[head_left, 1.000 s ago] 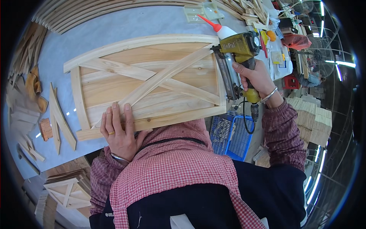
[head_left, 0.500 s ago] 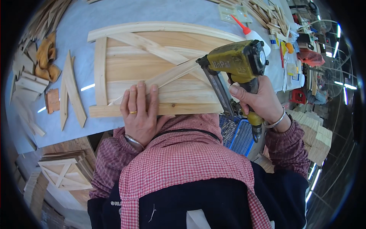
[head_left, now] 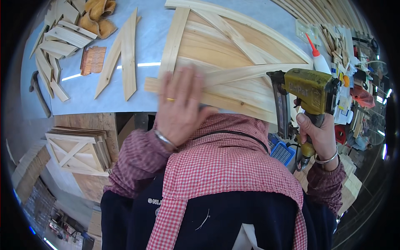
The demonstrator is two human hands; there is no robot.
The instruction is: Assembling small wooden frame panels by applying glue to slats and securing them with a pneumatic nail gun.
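Note:
A framed wooden panel point(head_left: 212, 46) with crossed diagonal slats lies on the pale blue tabletop in front of me. My left hand point(head_left: 183, 102), a little blurred, is over the panel's near left corner, fingers stretched out and holding nothing. Whether it presses on the wood I cannot tell. In my right hand point(head_left: 318, 131) is a yellow-and-black nail gun point(head_left: 310, 89), gripped by its handle. Its nose points left, above the panel's right part, and its long magazine slants down towards me. An air fitting shows at the bottom of the handle.
Two pointed slats point(head_left: 129, 54) lie left of the panel, near a reddish-brown wood piece point(head_left: 93, 60), tan gloves point(head_left: 98, 18), a hammer point(head_left: 39, 93) and loose offcuts point(head_left: 68, 37). A red-tipped glue bottle point(head_left: 320, 62) stands at right. Finished-looking panels point(head_left: 77, 150) are stacked below the table's left edge.
My view has swung left, so the table's left side shows more. My left hand has gone from lying on the near rail and diagonal to the near left corner. The nail gun stays in my right hand.

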